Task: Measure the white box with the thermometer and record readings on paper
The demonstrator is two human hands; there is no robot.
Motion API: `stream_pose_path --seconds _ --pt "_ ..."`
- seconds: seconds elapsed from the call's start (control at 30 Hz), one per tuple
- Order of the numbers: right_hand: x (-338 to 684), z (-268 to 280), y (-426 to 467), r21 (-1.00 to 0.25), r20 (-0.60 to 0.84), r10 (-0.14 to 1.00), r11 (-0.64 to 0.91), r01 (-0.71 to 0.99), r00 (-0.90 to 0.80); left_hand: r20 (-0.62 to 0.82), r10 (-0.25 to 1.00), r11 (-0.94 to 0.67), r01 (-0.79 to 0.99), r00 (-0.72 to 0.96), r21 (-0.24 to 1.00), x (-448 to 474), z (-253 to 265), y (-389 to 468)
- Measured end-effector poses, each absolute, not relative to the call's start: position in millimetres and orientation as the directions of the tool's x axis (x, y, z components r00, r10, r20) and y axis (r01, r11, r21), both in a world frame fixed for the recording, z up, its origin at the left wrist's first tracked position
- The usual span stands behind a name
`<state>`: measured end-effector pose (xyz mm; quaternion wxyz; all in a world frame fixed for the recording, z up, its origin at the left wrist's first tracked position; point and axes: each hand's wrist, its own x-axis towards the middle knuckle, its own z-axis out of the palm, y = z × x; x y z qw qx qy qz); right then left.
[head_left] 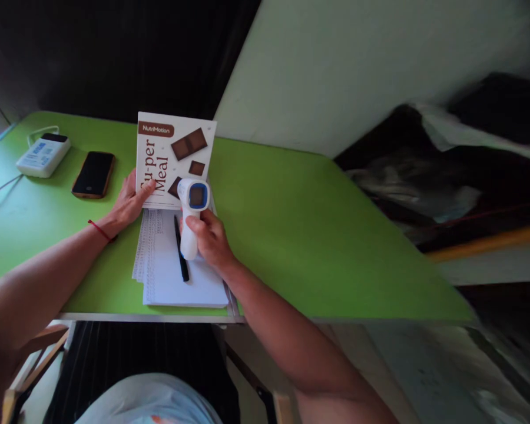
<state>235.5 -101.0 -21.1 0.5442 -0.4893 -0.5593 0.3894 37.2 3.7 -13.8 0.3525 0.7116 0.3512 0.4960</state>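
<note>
My left hand (132,197) grips the lower left edge of a white box (159,135) printed with brown chocolate pieces, its thumb on the front. The box is held upright over the back of a paper stack. Wrapped in my right hand (211,235) is a white infrared thermometer (189,232), its blue-rimmed screen (198,195) facing me. It overlaps the lower right part of the box, and I cannot tell whether the two touch. Below them lies the stack of papers (168,288), with a black pen (181,253) on top, just left of the thermometer's handle.
On the green table (291,235), a dark phone (93,175) in a brown case lies left of the box. Farther left sits a white device (44,155) with a cable. A pale wall rises behind. Dark shelves with blurred items stand at the right.
</note>
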Motion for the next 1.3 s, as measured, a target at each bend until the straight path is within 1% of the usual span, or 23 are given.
stream_pose_path --seconds 0.1,0.33,0.53,0.63,0.73,0.87,1.07,1.3 --pt "234.5 -24.0 -99.7 -0.971 0.196 0.978 0.184 0.154 0.064 0.460 0.837 -0.516 0.146 0.296 0.844 37.3 -9.8 2.3" --pt "233.6 -27.9 -100.3 -0.977 0.170 0.985 0.164 0.134 0.034 0.410 0.869 -0.452 0.108 0.276 0.885 37.4 -11.3 3.3" --pt "232.6 -27.6 -101.3 -0.982 0.160 0.987 0.157 0.107 0.023 0.345 0.924 -0.367 0.126 0.167 0.922 36.5 -27.0 12.2" --pt "232.8 -25.6 -102.1 -0.979 0.170 0.986 0.168 0.119 0.006 0.385 0.907 -0.404 0.096 0.170 0.910 38.4 -33.7 16.7" --pt "233.0 -23.9 -102.0 -0.983 0.157 0.988 0.156 0.094 0.007 0.421 0.891 -0.440 0.095 0.167 0.893 40.0 -35.5 18.8" --pt "232.6 -23.0 -101.4 -0.993 0.110 0.994 0.108 0.050 0.023 0.430 0.886 -0.455 0.139 0.173 0.880 39.8 -35.0 19.5" --pt "232.2 -20.3 -103.1 -0.998 0.065 0.998 0.064 0.005 0.023 0.438 0.880 -0.458 0.086 0.181 0.885 37.8 -40.8 23.6" --pt "231.9 -17.5 -104.3 -0.998 0.055 0.998 0.055 0.015 0.010 0.442 0.869 -0.462 0.047 0.222 0.886 39.1 -36.0 20.7"
